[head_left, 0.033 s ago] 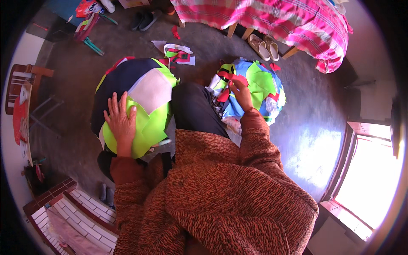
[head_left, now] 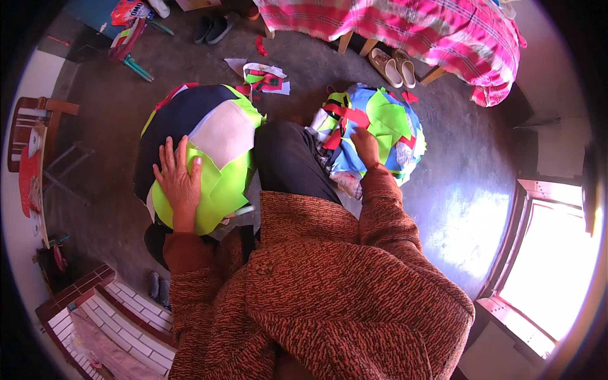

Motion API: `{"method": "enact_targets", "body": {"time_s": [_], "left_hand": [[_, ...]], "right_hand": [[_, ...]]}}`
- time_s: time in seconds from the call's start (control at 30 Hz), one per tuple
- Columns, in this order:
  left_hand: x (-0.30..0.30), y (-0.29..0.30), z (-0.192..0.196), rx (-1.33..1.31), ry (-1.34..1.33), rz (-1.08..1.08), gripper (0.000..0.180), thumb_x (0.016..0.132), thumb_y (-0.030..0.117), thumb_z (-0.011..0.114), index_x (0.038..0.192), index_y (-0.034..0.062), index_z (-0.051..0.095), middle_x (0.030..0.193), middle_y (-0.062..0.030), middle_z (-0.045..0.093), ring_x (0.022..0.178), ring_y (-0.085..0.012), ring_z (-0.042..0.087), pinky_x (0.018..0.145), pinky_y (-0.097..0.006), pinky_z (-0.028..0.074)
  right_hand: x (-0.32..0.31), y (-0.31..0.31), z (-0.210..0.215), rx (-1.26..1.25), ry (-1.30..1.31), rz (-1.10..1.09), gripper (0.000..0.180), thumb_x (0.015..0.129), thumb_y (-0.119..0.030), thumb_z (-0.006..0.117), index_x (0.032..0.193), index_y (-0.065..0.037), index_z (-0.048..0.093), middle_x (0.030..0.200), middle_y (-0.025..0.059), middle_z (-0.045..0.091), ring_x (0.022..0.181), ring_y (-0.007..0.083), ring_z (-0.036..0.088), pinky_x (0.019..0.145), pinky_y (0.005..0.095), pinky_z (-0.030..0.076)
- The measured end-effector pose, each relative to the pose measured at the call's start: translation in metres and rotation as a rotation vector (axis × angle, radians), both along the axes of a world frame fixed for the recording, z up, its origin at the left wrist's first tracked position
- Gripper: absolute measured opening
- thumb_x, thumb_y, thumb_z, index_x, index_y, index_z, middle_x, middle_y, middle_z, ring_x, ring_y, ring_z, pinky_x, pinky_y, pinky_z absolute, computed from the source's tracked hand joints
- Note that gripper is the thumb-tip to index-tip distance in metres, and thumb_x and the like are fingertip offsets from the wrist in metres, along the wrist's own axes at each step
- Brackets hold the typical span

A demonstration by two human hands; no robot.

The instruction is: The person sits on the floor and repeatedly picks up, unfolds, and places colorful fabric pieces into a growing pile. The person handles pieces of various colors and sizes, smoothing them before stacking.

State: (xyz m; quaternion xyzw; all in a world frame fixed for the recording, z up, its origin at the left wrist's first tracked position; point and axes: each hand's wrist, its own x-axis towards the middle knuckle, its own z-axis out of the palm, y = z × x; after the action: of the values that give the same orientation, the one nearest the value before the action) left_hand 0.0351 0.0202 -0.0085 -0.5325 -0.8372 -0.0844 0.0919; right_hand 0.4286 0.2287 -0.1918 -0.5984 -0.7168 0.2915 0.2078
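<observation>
spreading its fingers, the left hand (head_left: 180, 185) lies open and flat on lime-green cloth (head_left: 223, 190) at the near side of the left heap of cloth pieces (head_left: 174, 117), hiding what is under its palm. a dark-trousered knee (head_left: 282, 152) rises between the heaps. on the right heap of scraps (head_left: 387, 117), the right hand (head_left: 366, 149) has its fingers curled, the tips out of sight, so whether it grips anything cannot be told. since the earlier frame the left hand has stayed in place, while the right has drawn back from the red strip (head_left: 352, 115), which now shows more fully.
</observation>
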Motion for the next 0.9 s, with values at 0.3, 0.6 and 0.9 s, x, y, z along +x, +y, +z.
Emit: {"method": "enact_targets", "body": {"time_s": [0.3,0.6,0.9], "left_hand": [[0.002,0.001,0.003,-0.009,-0.037,-0.007,0.053,0.089,0.045,0.042,0.137,0.0238,0.038,0.146,-0.0084,0.030,0.135,-0.0303,0.025,0.107,-0.056,0.015],[0.004,0.002,0.004,-0.011,-0.049,0.005,0.052,0.089,0.043,0.041,0.136,0.0204,0.041,0.145,-0.0100,0.031,0.134,-0.0312,0.027,0.107,-0.056,0.015],[0.007,0.005,0.010,-0.043,-0.048,-0.016,0.051,0.088,0.034,0.042,0.135,0.0146,0.042,0.145,-0.0119,0.031,0.134,-0.0331,0.027,0.106,-0.056,0.016]], "right_hand": [[0.052,-0.111,-0.130,-0.498,-0.082,0.303,0.033,0.075,-0.028,0.063,0.104,-0.012,0.067,0.097,0.0171,0.066,0.094,0.0306,0.063,0.083,0.0392,0.049],[0.023,-0.042,-0.107,-0.350,-0.082,-0.139,0.041,0.076,-0.027,0.062,0.112,-0.008,0.061,0.094,0.0210,0.065,0.092,0.0349,0.062,0.084,0.0400,0.048],[0.033,-0.002,-0.104,-0.191,-0.101,-0.388,0.046,0.075,-0.026,0.067,0.115,-0.006,0.055,0.102,0.0177,0.063,0.096,0.0335,0.060,0.083,0.0414,0.047]]}}
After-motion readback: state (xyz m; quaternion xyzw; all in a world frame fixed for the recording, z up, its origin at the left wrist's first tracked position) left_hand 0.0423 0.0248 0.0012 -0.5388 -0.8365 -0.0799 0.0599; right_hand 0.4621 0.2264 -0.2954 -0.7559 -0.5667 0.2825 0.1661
